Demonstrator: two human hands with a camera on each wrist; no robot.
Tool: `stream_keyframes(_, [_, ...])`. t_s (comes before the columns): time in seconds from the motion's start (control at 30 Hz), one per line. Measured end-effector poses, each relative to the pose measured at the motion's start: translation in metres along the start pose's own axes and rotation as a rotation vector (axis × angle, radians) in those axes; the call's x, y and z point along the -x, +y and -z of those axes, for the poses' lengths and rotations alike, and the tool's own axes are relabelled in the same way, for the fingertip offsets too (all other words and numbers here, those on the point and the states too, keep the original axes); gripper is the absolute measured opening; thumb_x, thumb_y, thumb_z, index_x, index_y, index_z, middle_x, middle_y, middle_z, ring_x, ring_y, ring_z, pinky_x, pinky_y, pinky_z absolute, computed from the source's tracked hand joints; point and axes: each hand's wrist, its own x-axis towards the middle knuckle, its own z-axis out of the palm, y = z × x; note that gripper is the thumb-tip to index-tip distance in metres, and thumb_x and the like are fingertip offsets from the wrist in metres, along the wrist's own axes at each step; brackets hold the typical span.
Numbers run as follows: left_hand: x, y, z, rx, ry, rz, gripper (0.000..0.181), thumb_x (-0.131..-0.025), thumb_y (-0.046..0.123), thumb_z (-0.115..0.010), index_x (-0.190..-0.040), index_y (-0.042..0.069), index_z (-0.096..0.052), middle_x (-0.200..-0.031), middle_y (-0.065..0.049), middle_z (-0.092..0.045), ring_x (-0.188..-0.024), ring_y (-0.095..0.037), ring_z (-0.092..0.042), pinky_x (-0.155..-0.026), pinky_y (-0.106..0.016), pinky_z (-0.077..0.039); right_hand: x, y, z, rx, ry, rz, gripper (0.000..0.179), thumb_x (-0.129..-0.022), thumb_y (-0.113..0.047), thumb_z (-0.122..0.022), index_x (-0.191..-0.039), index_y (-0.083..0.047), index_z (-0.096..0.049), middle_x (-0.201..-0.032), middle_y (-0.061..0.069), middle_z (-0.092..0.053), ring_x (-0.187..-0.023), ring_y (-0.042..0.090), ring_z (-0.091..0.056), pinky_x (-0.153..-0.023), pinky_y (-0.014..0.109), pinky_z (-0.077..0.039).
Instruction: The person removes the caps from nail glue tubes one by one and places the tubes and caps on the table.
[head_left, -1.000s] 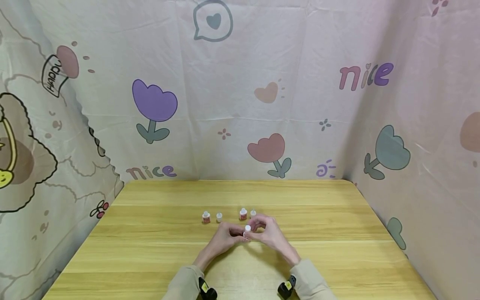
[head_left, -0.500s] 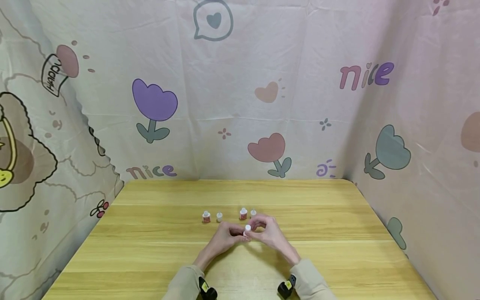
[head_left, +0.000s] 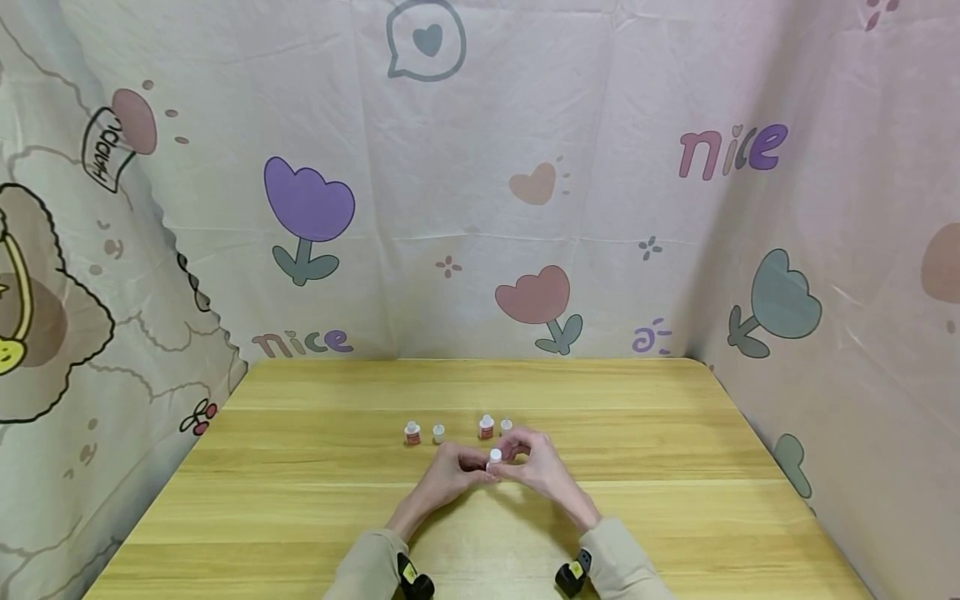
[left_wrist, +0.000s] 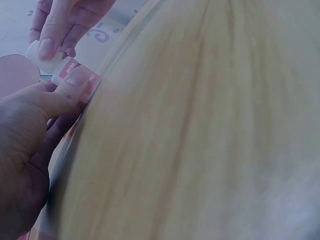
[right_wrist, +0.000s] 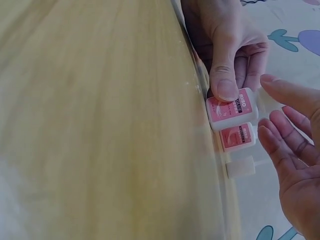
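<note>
Between both hands, over the middle of the table, stands a small glue bottle (right_wrist: 232,109) with a pink label and a white cap (head_left: 496,455). My left hand (head_left: 453,472) grips the bottle's body, thumb across the label. My right hand (head_left: 537,463) pinches the white cap from the other side, as its thumb on the cap shows in the left wrist view. Just behind the hands stands another pink-labelled glue bottle (head_left: 487,428). A small white cap (head_left: 507,425) with a thin pin is beside it, close to my right fingers.
Farther left on the wooden table (head_left: 300,467) stand a third glue bottle (head_left: 412,434) and a loose white cap (head_left: 438,433). Patterned cloth (head_left: 450,200) hangs behind the table's far edge and along both sides.
</note>
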Motion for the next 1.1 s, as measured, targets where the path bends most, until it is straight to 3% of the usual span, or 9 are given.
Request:
stream_keyframes(0.2, [0.0, -0.001, 0.001, 0.012, -0.016, -0.013, 0.019, -0.085, 0.012, -0.079, -0.103, 0.008, -0.079, -0.096, -0.009, -0.08, -0.085, -0.01, -0.075, -0.077, -0.021, -0.059, -0.001, -0.001, 0.0, 0.007, -0.004, 0.03, 0.019, -0.082, -0.01, -0.082, -0.095, -0.006, -0.07, -0.09, 0.01, -0.071, -0.08, 0.002, -0.062, -0.08, 0.029, -0.059])
stream_keyframes(0.4, [0.0, -0.002, 0.001, 0.014, -0.018, -0.013, 0.019, -0.085, 0.012, -0.079, -0.103, 0.007, -0.079, -0.096, -0.01, -0.08, -0.085, -0.01, -0.075, -0.077, -0.021, -0.059, 0.0, -0.002, 0.001, -0.037, -0.018, 0.061, 0.018, -0.082, -0.004, -0.08, -0.098, -0.004, -0.072, -0.094, 0.013, -0.071, -0.083, 0.005, -0.064, -0.085, 0.033, -0.06])
stream_keyframes(0.57, [0.0, -0.001, 0.001, 0.016, -0.01, 0.002, 0.018, -0.084, 0.011, -0.08, -0.102, 0.008, -0.079, -0.096, -0.008, -0.08, -0.086, -0.011, -0.075, -0.077, -0.02, -0.058, 0.0, -0.001, 0.0, -0.04, -0.023, 0.052, 0.021, -0.081, -0.002, -0.081, -0.1, -0.002, -0.072, -0.097, 0.015, -0.071, -0.086, 0.017, -0.067, -0.088, 0.04, -0.06])
stream_keyframes(0.8, [0.0, 0.0, -0.001, -0.003, 0.006, -0.007, 0.019, -0.083, 0.008, -0.08, -0.102, 0.005, -0.079, -0.096, -0.01, -0.079, -0.085, -0.012, -0.075, -0.076, -0.019, -0.058, 0.0, -0.008, -0.002, 0.025, -0.006, 0.008, 0.022, -0.08, 0.001, -0.08, -0.099, 0.003, -0.068, -0.092, 0.02, -0.07, -0.084, 0.038, -0.066, -0.082, 0.046, -0.059])
stream_keyframes(0.97, [0.0, 0.0, -0.002, -0.03, 0.011, 0.004, 0.018, -0.083, 0.005, -0.08, -0.101, 0.004, -0.079, -0.095, -0.011, -0.079, -0.084, -0.012, -0.075, -0.076, -0.019, -0.058, 0.005, -0.033, 0.004, 0.02, 0.0, 0.002, 0.019, -0.081, 0.002, -0.08, -0.094, 0.004, -0.067, -0.089, 0.02, -0.07, -0.081, 0.029, -0.066, -0.08, 0.04, -0.059])
stream_keyframes(1.1, [-0.001, -0.001, -0.003, -0.033, 0.013, 0.002, 0.017, -0.084, 0.0, -0.078, -0.101, 0.0, -0.078, -0.094, -0.016, -0.079, -0.083, -0.016, -0.076, -0.075, -0.019, -0.058, 0.006, -0.038, 0.006, 0.002, 0.0, 0.027, 0.017, -0.081, 0.004, -0.078, -0.094, 0.005, -0.068, -0.089, 0.021, -0.07, -0.08, 0.023, -0.066, -0.08, 0.041, -0.06])
